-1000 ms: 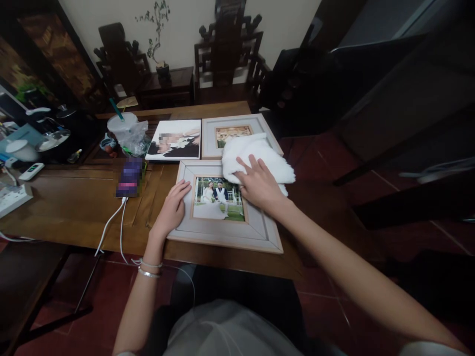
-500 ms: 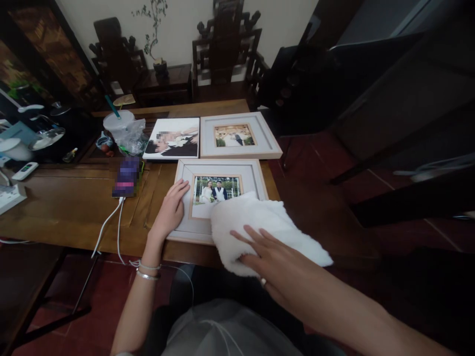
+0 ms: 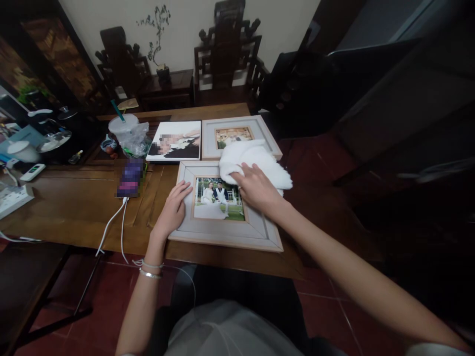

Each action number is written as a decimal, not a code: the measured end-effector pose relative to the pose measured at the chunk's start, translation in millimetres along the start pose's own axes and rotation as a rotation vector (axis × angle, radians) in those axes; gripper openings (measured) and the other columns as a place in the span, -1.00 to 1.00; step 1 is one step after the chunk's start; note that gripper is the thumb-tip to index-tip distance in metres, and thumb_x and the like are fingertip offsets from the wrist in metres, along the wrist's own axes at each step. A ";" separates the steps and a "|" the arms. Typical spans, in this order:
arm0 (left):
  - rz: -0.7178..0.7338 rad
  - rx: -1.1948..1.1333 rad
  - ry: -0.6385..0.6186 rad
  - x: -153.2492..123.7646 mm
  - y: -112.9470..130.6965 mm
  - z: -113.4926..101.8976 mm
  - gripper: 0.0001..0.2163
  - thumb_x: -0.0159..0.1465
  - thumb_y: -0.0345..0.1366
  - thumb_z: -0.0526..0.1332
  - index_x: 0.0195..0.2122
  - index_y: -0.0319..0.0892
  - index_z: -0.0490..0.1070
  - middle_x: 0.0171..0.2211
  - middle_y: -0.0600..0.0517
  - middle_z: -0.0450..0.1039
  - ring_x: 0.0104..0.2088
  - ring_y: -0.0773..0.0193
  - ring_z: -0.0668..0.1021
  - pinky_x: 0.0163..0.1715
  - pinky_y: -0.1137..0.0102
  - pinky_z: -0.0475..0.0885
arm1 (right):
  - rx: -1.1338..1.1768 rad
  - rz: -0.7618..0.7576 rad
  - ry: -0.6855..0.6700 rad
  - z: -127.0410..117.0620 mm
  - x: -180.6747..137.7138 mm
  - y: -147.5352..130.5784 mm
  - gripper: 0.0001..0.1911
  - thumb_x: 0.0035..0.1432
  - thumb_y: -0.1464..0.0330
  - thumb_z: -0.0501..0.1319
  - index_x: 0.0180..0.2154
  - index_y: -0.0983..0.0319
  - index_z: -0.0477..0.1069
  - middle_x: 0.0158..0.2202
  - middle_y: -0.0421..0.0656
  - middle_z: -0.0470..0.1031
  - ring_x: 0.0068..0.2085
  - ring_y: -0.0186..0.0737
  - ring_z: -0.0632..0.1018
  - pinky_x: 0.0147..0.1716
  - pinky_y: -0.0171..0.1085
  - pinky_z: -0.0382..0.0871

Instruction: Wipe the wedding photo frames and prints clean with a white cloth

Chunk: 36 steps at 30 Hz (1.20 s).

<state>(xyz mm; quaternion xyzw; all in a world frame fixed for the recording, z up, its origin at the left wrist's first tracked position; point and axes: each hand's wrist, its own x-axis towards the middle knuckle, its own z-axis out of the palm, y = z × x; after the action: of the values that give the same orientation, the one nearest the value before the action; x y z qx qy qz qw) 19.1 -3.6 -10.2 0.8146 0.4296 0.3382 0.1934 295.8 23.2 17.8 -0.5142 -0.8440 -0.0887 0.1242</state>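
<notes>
A framed wedding photo lies flat at the near edge of the wooden table. My left hand rests flat on its left border, fingers stretched out. My right hand presses a fluffy white cloth onto the frame's upper right corner, fingers curled over the cloth. The cloth also overlaps the lower part of a second framed photo behind it.
An unframed photo print lies left of the second frame. A phone with white cables sits to the left, near a lidded cup, plastic wrap, a remote and a power strip. Dark carved chairs stand behind.
My right hand has swept the white cloth from the frame's near right corner back up to its far right corner. My left hand has stayed on the left border.
</notes>
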 end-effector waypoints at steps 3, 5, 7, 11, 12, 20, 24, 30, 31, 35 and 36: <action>-0.001 0.003 -0.001 0.3 0.0 0.0 -0.51 0.28 -0.58 -0.05 0.19 -0.11 0.35 0.24 -0.10 0.31 0.33 0.13 0.22 0.32 -0.05 0.11 | 0.103 -0.085 -0.006 -13.2 -25.5 -17.5 -0.47 -0.02 0.69 -0.02 -0.05 0.32 0.46 -0.05 0.12 0.50 0.02 0.10 0.46 0.05 0.10 0.30; -0.003 0.005 -0.005 0.4 -0.2 0.1 -0.50 0.28 -0.58 -0.05 0.20 -0.11 0.33 0.25 -0.10 0.30 0.33 0.13 0.21 0.32 -0.06 0.10 | 0.220 -0.160 -0.041 -29.7 -50.7 -33.6 -0.46 -0.08 0.68 0.01 -0.08 0.28 0.46 -0.07 0.07 0.50 -0.04 0.06 0.46 -0.03 0.07 0.38; -0.003 0.011 -0.011 0.5 -0.5 0.2 -0.49 0.28 -0.59 -0.05 0.21 -0.11 0.32 0.25 -0.11 0.29 0.34 0.13 0.20 0.32 -0.06 0.10 | 0.294 -0.228 -0.084 -47.8 -74.5 -48.0 -0.47 -0.11 0.69 0.03 -0.11 0.26 0.47 0.02 0.05 0.47 0.00 0.04 0.44 -0.02 0.04 0.41; 0.014 0.024 -0.011 0.6 -1.1 0.3 -0.49 0.29 -0.59 -0.05 0.21 -0.10 0.31 0.25 -0.10 0.29 0.34 0.14 0.20 0.32 -0.06 0.11 | 0.335 -0.272 -0.128 -63.1 -96.5 -55.7 -0.50 -0.14 0.68 0.07 -0.16 0.23 0.49 0.11 0.03 0.43 0.10 0.06 0.41 0.03 0.05 0.42; 0.015 0.023 -0.012 0.6 -1.2 0.2 -0.49 0.29 -0.59 -0.05 0.21 -0.09 0.31 0.25 -0.09 0.28 0.34 0.14 0.20 0.31 -0.06 0.11 | 0.327 -0.264 -0.123 -60.1 -94.8 -52.4 -0.50 -0.14 0.67 0.09 -0.15 0.22 0.49 0.12 0.03 0.43 0.13 0.07 0.40 0.07 0.09 0.38; 0.023 -0.004 -0.012 0.2 -1.5 -1.6 -0.53 0.32 -0.55 -0.05 0.20 -0.07 0.33 0.25 -0.08 0.29 0.34 0.14 0.20 0.31 -0.07 0.11 | 0.089 -0.051 -0.101 -10.1 -12.5 -2.6 -0.42 -0.01 0.62 0.10 0.09 0.28 0.37 0.32 0.09 0.19 0.35 0.20 0.13 0.26 0.22 0.01; 0.018 0.002 -0.007 1.0 -1.6 -1.9 -0.54 0.32 -0.55 -0.05 0.18 -0.11 0.34 0.24 -0.11 0.30 0.33 0.14 0.22 0.30 -0.06 0.13 | 0.010 -0.014 -0.168 -8.6 5.8 -4.8 -0.38 0.02 0.65 0.08 0.15 0.28 0.33 0.33 0.14 0.17 0.31 0.27 0.19 0.20 0.23 0.10; 0.010 0.006 0.003 2.6 -0.2 -1.4 -0.53 0.30 -0.56 -0.03 0.17 -0.10 0.35 0.23 -0.09 0.32 0.32 0.13 0.24 0.30 -0.06 0.14 | 0.045 -0.124 -0.270 -46.9 -49.3 -41.4 -0.43 0.06 0.67 0.03 0.10 0.28 0.38 0.24 0.16 0.31 0.24 0.21 0.33 0.13 0.14 0.28; 0.002 0.009 0.002 2.6 0.1 -1.2 -0.53 0.30 -0.56 -0.03 0.17 -0.10 0.35 0.23 -0.10 0.32 0.32 0.13 0.24 0.31 -0.06 0.13 | 0.077 -0.155 -0.293 -56.6 -62.7 -47.8 -0.41 0.05 0.67 0.04 0.11 0.26 0.37 0.22 0.13 0.34 0.23 0.18 0.36 0.11 0.11 0.32; -0.009 0.022 -0.003 1.7 0.4 -0.5 -0.53 0.30 -0.57 -0.04 0.17 -0.14 0.35 0.23 -0.12 0.31 0.33 0.14 0.23 0.32 -0.04 0.11 | 0.201 -0.303 -0.326 -86.9 -104.3 -66.2 -0.36 0.00 0.67 0.05 0.12 0.20 0.35 0.21 0.03 0.38 0.22 0.10 0.38 0.11 0.02 0.39; -0.009 0.022 -0.002 1.5 0.2 -0.4 -0.53 0.30 -0.57 -0.05 0.17 -0.14 0.35 0.23 -0.12 0.31 0.33 0.14 0.23 0.32 -0.05 0.11 | 0.226 -0.309 -0.330 -89.5 -108.7 -68.1 -0.35 -0.02 0.68 0.05 0.11 0.20 0.36 0.22 0.03 0.37 0.22 0.10 0.38 0.11 0.02 0.39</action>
<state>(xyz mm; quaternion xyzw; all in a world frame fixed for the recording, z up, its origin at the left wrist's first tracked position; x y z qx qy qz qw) 19.5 -2.5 -9.2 0.8153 0.4367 0.3316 0.1862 293.7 -124.6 69.0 -0.3696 -0.9259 0.0736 0.0263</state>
